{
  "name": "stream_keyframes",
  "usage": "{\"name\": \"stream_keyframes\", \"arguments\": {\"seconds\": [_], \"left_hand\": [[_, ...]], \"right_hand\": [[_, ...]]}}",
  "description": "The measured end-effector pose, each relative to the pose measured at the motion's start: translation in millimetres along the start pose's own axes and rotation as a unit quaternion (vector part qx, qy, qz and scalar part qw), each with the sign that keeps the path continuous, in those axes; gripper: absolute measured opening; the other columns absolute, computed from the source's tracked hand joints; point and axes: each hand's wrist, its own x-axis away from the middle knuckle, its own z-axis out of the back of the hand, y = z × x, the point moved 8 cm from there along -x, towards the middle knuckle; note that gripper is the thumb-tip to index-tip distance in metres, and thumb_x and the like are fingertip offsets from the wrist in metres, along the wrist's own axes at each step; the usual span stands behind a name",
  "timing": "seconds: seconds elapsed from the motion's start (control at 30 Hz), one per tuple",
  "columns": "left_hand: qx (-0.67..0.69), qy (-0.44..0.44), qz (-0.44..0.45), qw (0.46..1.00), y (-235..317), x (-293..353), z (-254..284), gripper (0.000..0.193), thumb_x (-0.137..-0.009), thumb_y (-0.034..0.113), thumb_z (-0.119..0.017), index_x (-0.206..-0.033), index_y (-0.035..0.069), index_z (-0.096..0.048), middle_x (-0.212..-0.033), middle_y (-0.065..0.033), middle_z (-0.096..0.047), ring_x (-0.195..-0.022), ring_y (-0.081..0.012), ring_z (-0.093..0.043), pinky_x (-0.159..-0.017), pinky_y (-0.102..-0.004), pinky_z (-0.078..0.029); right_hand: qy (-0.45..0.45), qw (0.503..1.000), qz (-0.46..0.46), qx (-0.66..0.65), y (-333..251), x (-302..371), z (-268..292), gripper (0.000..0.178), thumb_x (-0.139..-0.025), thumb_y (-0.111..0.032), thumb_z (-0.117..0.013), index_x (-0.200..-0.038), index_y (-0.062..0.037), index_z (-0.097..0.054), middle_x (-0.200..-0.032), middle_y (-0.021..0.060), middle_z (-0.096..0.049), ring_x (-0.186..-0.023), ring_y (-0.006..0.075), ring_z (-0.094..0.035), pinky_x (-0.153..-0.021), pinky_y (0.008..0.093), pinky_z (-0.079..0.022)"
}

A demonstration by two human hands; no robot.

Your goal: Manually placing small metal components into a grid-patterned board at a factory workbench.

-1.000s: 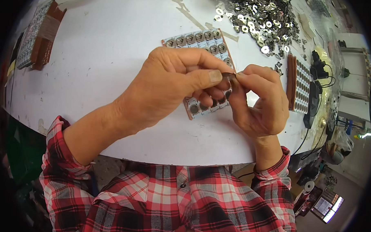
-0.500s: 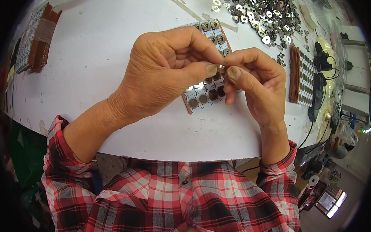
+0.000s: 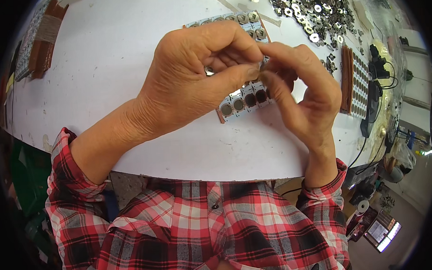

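Note:
Over a panel of small circuit boards, my left hand and my right hand meet at the fingertips. Between my left thumb and forefinger is a small metal piece, now mostly hidden. My right thumb and fingers close in from the other side; what they grip is covered. A shiny metal bit shows in the gap behind my left thumb; whether my palm holds it, I cannot tell. The panel is light blue with brown edges. Metal clips sit on its far rows, and dark round spots show along its near row.
A loose heap of small metal clips spreads at the far right. Stacked brown-edged panels stand right of my right hand, beside black plugs and cables. Another taped stack is at the far left of the white table.
My fingertips have drawn closer together, covering the metal piece that glinted between them. My right fingers have curled over more. The table view has shifted slightly upward.

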Motion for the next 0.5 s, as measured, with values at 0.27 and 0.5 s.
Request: {"name": "stream_keyframes", "arguments": {"seconds": [0.27,0.5], "left_hand": [[-0.376,-0.018,-0.164,0.912,21.7,-1.1,-3.0,0.068,-0.061,0.019,-0.09,-0.122,0.0,-0.067,-0.129,-0.0179,-0.066,-0.127,-0.0366,-0.058,-0.108,-0.0461,-0.045],[-0.412,-0.033,-0.152,0.898,14.9,0.3,-6.8,0.071,-0.062,0.018,-0.09,-0.126,0.002,-0.066,-0.139,-0.019,-0.061,-0.137,-0.0383,-0.051,-0.113,-0.0494,-0.04]], "right_hand": [[0.019,0.936,-0.239,-0.256,49.8,14.3,-2.1,0.018,-0.096,-0.001,-0.072,-0.113,0.0001,-0.074,-0.088,0.002,-0.074,-0.071,0.0045,-0.065,-0.058,0.0173,-0.046],[-0.021,0.959,-0.209,-0.19,45.6,16.0,-14.3,0.015,-0.094,-0.001,-0.074,-0.108,-0.0013,-0.078,-0.087,0.0007,-0.074,-0.068,0.0016,-0.06,-0.056,0.0155,-0.043]]}}
